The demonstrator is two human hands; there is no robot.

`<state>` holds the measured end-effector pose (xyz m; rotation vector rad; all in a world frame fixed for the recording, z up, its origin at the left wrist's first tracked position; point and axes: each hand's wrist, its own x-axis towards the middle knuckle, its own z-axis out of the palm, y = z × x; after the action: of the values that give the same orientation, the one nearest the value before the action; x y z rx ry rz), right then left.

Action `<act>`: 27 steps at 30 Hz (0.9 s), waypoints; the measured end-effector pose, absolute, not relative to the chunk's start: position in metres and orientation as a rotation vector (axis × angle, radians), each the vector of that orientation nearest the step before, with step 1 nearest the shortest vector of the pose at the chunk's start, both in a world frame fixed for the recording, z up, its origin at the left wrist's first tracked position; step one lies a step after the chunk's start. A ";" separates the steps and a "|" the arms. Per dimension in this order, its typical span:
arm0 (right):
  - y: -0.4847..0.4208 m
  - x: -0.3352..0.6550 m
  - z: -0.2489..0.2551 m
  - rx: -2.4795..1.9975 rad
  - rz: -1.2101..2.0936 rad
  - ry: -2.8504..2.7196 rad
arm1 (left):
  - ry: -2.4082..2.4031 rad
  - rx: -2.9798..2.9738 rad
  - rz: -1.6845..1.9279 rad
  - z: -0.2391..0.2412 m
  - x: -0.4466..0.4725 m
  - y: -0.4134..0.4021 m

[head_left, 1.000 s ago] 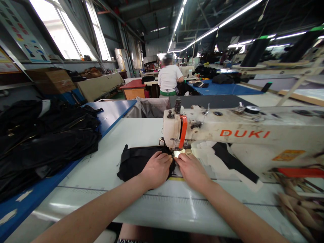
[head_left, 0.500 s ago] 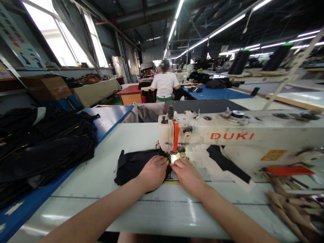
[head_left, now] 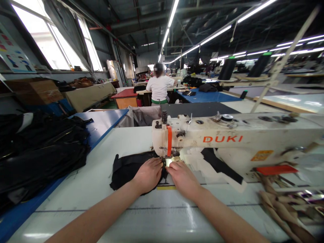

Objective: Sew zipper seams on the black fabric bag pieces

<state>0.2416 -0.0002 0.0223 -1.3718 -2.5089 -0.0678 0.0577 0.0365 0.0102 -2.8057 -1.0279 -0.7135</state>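
A piece of black fabric (head_left: 124, 170) lies on the pale sewing table at the left of the sewing machine (head_left: 187, 135), its right edge at the needle area. My left hand (head_left: 149, 173) rests over that fabric, fingers together and closed on its edge close to the presser foot. On the other side of the needle, my right hand (head_left: 181, 177) has thumb and fingers pinched at the same edge. The fingertips of both hands nearly meet under the lit machine head, and they partly hide the fabric between them.
Black garment pieces (head_left: 40, 152) are heaped on a blue table at the left. A black strip (head_left: 221, 165) lies on pale sheets under the machine arm. Brown fabric (head_left: 278, 206) hangs at the right. A person in a white shirt (head_left: 160, 88) sits ahead, facing away.
The whole view has shifted slightly, so the machine and table appear further left and a little lower. Both hands keep their place at the needle on the black fabric.
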 end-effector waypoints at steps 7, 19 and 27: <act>-0.002 0.242 0.026 -1.419 -0.052 -2.501 | -1.012 -2.779 -0.710 0.009 0.061 0.047; -0.002 0.244 0.022 -1.368 -0.004 -2.438 | -1.120 -2.783 -0.684 0.008 0.061 0.046; -0.003 0.247 0.017 -1.242 0.013 -2.394 | -1.232 -2.855 -0.753 0.020 0.024 -0.006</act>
<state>0.2465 -0.0032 0.0168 -1.2421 -2.3944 0.0128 0.0238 -0.0060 0.0198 -2.8549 -1.2322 -0.7525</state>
